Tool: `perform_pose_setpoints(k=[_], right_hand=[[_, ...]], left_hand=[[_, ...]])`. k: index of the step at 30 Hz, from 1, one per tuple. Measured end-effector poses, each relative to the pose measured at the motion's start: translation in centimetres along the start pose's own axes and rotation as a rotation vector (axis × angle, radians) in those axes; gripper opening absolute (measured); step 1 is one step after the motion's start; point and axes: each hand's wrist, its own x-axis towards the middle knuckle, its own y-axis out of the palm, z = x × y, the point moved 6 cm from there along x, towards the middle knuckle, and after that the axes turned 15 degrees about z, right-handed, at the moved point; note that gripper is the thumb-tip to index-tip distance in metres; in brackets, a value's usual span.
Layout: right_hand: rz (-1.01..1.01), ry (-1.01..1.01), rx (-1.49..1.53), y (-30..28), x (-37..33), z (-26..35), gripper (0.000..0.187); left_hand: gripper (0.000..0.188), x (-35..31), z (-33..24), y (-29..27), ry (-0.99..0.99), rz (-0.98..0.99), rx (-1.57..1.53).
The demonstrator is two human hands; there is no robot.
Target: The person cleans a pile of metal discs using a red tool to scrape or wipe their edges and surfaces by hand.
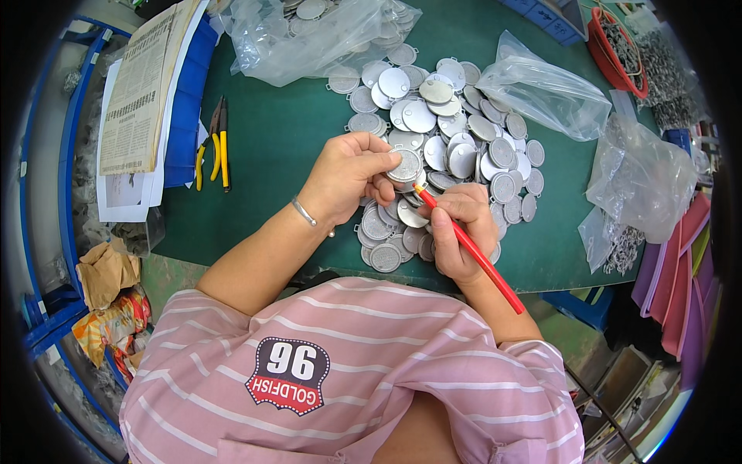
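Note:
Between the thumb and fingers of my left hand [349, 172] is a round grey metal disc [405, 165] with a textured face and a raised rim. My right hand [464, 230] grips a long red handle like a pen's, a red scribing tool [488, 267]. Its pale, yellowish tip points up to the left and lies at or very near the disc's lower right edge; whether it touches I cannot tell. Under and around both hands spreads a loose pile of similar metal discs [418, 116], some plain side up, some patterned, several with small side loops.
Yellow-handled pliers [223, 155] lie on the green table [263, 139] at left, beside a blue bin [192, 100] with newspaper [139, 100] on it. Clear plastic bags [541, 89] sit behind and right of the pile. A red basket [614, 50] of metal parts stands far right.

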Motion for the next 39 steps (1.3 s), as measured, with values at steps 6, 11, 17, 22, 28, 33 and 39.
perform_pose_setpoints(k=[6,11,17,22,28,33,39], right_hand=[[-0.051,0.013,0.01,-0.12,-0.32,-0.23,0.011],[-0.042,0.024,-0.003,-0.11,0.03,-0.14,0.011],[-0.009,0.028,-0.036,-0.02,0.22,-0.03,0.011],[0.009,0.064,-0.035,0.02,-0.07,-0.4,0.011],[-0.045,0.037,0.05,-0.22,-0.05,-0.28,0.01],[-0.02,0.091,0.062,-0.22,-0.25,-0.66,0.009],[-0.108,0.124,0.185,-0.21,-0.15,-0.77,0.007]], left_hand=[[0.015,0.0,0.03,0.08,0.001,0.016,-0.011],[0.014,-0.08,-0.18,0.21,0.004,0.017,0.014],[0.014,-0.11,-0.09,0.03,0.01,0.022,0.011],[0.013,-0.19,0.01,0.08,0.003,0.017,0.073],[0.015,-0.17,0.1,0.06,0.03,0.034,0.074],[0.012,-0.33,0.06,0.24,0.021,0.035,0.092],[0.012,-0.31,0.15,0.2,0.023,0.042,0.1]])
